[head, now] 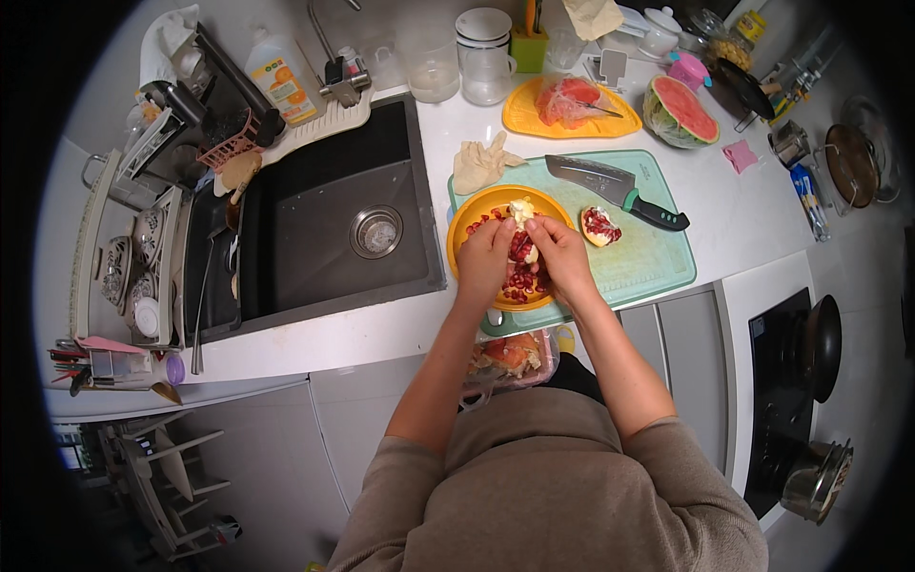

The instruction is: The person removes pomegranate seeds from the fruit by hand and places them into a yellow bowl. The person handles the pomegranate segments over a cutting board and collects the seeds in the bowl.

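My left hand [486, 256] and my right hand [561, 250] grip a pomegranate piece [524, 247] between them, over a yellow-orange bowl [457, 214]. Loose red pomegranate seeds [520, 284] lie in the bowl. It rests on the left part of a pale green cutting board [643, 264]. Right of the bowl lies another pomegranate piece [600, 227], seeds showing. Behind that piece, a broad-bladed kitchen knife [607, 187] lies on the board, its black and green handle towards the right. A crumpled beige cloth or paper [482, 164] overlaps the board's far left corner.
The dark sink [322, 236] is at the left, beside a dish rack [168, 264]. Behind the board are a yellow tray [522, 107] with bagged red fruit and a cut watermelon [679, 114]. A lined waste bin [511, 361] stands below the counter edge. The cooktop [779, 400] is at the right.
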Motion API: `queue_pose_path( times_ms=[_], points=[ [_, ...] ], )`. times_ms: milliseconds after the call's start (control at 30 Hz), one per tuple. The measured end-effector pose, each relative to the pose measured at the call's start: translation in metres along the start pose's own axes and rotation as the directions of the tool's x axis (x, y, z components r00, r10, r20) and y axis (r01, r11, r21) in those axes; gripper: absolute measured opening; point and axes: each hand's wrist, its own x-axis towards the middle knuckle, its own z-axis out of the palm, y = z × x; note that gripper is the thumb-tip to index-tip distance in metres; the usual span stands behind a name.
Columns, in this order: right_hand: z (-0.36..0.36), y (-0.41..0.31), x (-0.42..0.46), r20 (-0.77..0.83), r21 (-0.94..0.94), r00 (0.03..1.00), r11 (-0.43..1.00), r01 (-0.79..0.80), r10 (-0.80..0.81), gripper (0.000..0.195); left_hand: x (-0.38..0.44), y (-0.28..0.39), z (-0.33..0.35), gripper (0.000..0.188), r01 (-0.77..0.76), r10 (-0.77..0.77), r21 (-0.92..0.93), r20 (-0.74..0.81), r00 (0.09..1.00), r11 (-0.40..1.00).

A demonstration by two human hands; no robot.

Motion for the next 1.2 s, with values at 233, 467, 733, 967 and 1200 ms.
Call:
queue_pose_path(
  times_ms=[233,467,733,967,1200],
  points=[
    [0.002,0.002,-0.001,-0.029,0.048,1.000,0.999,-0.005,0.006,0.021,0.003,-0.011,0.004,0.032,-0.199,0.221,0.236,-0.074,0.972,0.951],
    [-0.004,-0.001,0.004,-0.082,-0.058,0.995,0.997,0.044,-0.048,0.021,-0.002,0.009,0.004,0.028,0.002,-0.005,-0.076,-0.034,0.999,0.997],
    [0.003,0.004,0.004,-0.111,-0.546,0.863,0.756,0.361,-0.492,0.018,-0.005,0.004,0.015,0.022,-0.038,0.038,-0.006,-0.075,0.996,0.999],
    [0.001,0.002,0.004,-0.147,-0.472,0.915,0.840,0.268,-0.375,0.019,-0.005,0.012,0.010,0.024,0.117,-0.129,-0.284,-0.025,0.991,0.952],
    [0.001,0.017,0.010,-0.157,-0.436,0.909,0.853,0.287,-0.386,0.020,0.003,-0.008,0.015,0.024,-0.047,0.042,-0.075,-0.072,0.997,0.996]
  ],
)
